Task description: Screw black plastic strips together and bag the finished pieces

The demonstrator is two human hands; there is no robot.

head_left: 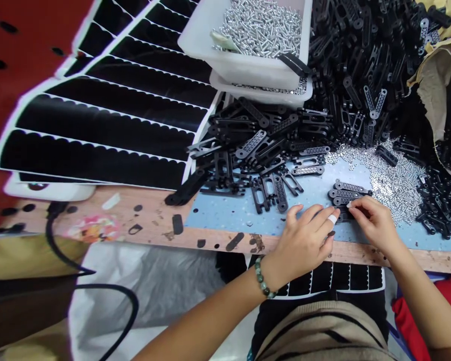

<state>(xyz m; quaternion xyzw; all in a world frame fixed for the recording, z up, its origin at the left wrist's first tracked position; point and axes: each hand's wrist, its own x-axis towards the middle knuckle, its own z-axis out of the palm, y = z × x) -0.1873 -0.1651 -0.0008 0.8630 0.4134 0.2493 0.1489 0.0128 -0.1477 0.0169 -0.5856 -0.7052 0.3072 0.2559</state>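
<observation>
My left hand (308,235) lies at the table's front edge, palm down, with its fingers stretched and apart and a white band on one finger. Its fingertips reach the left end of a short row of black perforated link arms (348,186). At that row's near side, my right hand (376,223) has thumb and forefinger pinched together over the parts. A tiny pale spot shows at the pinch, too small to name. Just beyond the right hand spreads a heap of small silver screws (398,193), with silver nuts (355,155) behind the row.
A large pile of black link arms (263,145) covers the table's middle and back right. White tubs (255,75) of silver screws stand behind it. Small black parts (445,200) lie far right. Black scalloped sheets (108,120) and a cable (52,230) are on the left.
</observation>
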